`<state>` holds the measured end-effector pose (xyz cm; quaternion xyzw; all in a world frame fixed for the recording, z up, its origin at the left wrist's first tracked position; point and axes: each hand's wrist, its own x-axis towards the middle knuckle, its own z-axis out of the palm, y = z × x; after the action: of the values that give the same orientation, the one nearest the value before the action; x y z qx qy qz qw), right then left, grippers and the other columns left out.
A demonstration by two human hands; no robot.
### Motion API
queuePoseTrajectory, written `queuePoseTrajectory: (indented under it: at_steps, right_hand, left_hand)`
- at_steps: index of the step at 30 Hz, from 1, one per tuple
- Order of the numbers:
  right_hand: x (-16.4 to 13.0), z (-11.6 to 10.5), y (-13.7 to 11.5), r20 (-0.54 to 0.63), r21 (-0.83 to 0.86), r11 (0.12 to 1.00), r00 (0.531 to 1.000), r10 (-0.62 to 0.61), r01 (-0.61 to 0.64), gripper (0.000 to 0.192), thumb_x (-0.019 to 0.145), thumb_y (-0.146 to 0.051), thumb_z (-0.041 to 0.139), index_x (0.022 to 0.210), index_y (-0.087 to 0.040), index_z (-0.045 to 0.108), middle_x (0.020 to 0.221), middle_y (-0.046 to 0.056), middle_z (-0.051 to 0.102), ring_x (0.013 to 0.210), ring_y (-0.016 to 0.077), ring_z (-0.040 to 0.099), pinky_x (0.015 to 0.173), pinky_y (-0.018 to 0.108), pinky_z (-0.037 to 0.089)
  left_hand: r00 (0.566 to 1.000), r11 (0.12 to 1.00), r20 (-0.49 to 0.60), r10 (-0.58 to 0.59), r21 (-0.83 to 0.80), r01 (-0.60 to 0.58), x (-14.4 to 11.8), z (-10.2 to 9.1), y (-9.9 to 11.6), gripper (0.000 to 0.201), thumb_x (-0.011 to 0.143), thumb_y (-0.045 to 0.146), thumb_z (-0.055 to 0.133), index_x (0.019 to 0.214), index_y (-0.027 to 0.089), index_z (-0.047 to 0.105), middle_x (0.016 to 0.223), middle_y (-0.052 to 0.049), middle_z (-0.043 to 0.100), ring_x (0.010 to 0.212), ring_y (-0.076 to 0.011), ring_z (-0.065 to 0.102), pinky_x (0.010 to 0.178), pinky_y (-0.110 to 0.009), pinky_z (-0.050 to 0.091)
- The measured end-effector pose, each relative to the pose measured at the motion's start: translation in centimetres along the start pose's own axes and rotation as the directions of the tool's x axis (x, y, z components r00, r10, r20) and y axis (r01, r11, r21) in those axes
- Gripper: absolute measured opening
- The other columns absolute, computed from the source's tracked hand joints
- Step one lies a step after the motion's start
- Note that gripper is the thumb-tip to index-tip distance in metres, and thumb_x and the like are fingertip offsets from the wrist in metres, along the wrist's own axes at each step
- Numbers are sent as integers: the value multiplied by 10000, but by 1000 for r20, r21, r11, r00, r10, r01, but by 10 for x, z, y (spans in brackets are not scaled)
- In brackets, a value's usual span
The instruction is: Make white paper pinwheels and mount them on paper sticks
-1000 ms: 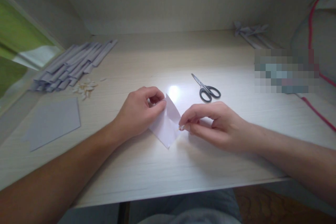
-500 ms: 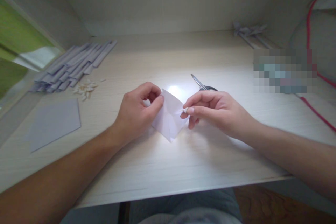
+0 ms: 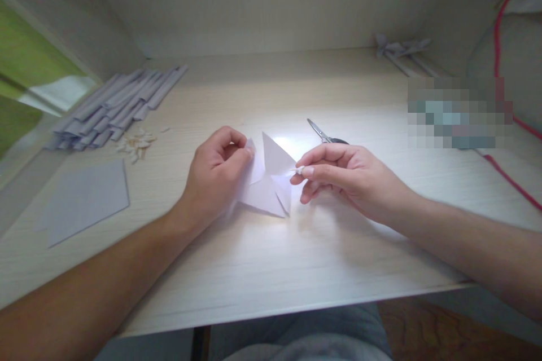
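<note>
Near the middle of the desk, my left hand (image 3: 220,172) pinches one corner of a white sheet of paper (image 3: 261,194) between thumb and fingers. Slits divide this sheet into pointed flaps that stand apart like a pinwheel. My right hand (image 3: 345,175) is closed at the fingertips on a small white piece with a thin pointed end (image 3: 300,170), just right of the paper; its exact kind is too small to tell. Behind my right hand lie scissors (image 3: 322,132), their handles partly hidden by it.
Rolled paper tubes (image 3: 121,104) are piled at the left back. Small whitish pieces (image 3: 136,144) lie in front of them, and flat white sheets (image 3: 88,200) nearer me. Paper pinwheels on sticks (image 3: 402,48) rest at the right back, beside a red cord (image 3: 497,39).
My left hand has shifted slightly left with its paper corner, and the flaps have spread apart. My right hand has risen slightly, still pinching the small white piece.
</note>
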<state>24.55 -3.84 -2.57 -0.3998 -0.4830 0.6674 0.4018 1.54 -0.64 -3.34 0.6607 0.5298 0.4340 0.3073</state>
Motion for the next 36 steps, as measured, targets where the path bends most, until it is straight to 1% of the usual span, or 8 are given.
queuePoseTrajectory:
  at_steps: [3, 8, 11, 14, 18, 22, 30, 36]
  right_hand:
    - [1, -1, 0, -5, -1, 1000, 1000, 8, -8, 126, 854, -226, 808, 925, -150, 738, 892, 63, 826, 652, 137, 768, 664, 241, 617]
    - [1, -2, -1, -7, -51, 999, 1000, -8, 8, 150, 841, -250, 807, 924, -149, 733, 897, 71, 820, 664, 154, 765, 663, 270, 618]
    - [-2, 1, -2, -9, -165, 985, 999, -52, 50, 160, 858, -268, 789, 944, -151, 723, 861, 62, 809, 567, 134, 715, 534, 245, 554]
    - [-7, 6, -3, -20, -325, 934, 986, -164, 149, 126, 883, -252, 756, 955, -152, 730, 839, 48, 790, 480, 90, 607, 439, 225, 462]
    - [-10, 8, -2, -18, -481, 840, 955, -298, 253, 79, 899, -201, 725, 954, -151, 751, 823, 35, 760, 560, 96, 595, 493, 235, 455]
    - [-10, 7, -1, -12, -546, 796, 948, -318, 260, 76, 913, -208, 717, 944, -150, 755, 775, 21, 723, 602, 117, 601, 542, 257, 469]
    - [-12, 8, -2, 18, -568, 769, 939, -343, 292, 61, 917, -174, 705, 943, -159, 758, 790, 20, 731, 634, 124, 620, 575, 264, 485]
    - [-12, 7, -1, 17, -531, 790, 936, -352, 307, 55, 914, -165, 706, 935, -155, 756, 790, 18, 731, 639, 124, 631, 580, 263, 494]
  left_hand:
    - [991, 992, 58, 119, 41, -121, -4, -1, 1, 57, 866, 246, 630, 831, 211, 601, 764, 11, 612, 703, -153, 569, 642, -282, 472]
    - [948, 929, 113, 298, 192, -315, -11, -2, 5, 55, 919, 236, 622, 883, 212, 657, 860, 2, 696, 804, -169, 631, 802, -320, 522]
    - [932, 919, 170, 319, 186, -348, -10, -4, 5, 66, 918, 195, 628, 909, 212, 690, 890, 0, 726, 829, -171, 650, 810, -315, 515]
    - [912, 921, 265, 312, 152, -359, -10, -5, 5, 96, 930, 193, 630, 945, 215, 722, 921, -13, 745, 864, -179, 663, 815, -313, 509]
    - [862, 908, 356, 359, 78, -411, -9, -7, 8, 109, 951, 183, 630, 944, 210, 736, 903, -24, 738, 854, -175, 672, 791, -304, 506]
    - [823, 876, 372, 429, 50, -479, -9, -7, 9, 133, 952, 154, 631, 939, 205, 752, 908, -39, 730, 873, -174, 669, 810, -306, 507]
    - [853, 863, 313, 418, 156, -480, -12, -6, 9, 151, 924, 170, 663, 923, 226, 803, 762, -19, 623, 721, -154, 602, 667, -290, 454]
    - [883, 913, 331, 332, 120, -389, -15, -4, 10, 150, 916, 154, 662, 929, 233, 789, 782, 5, 719, 679, -130, 613, 642, -267, 456]
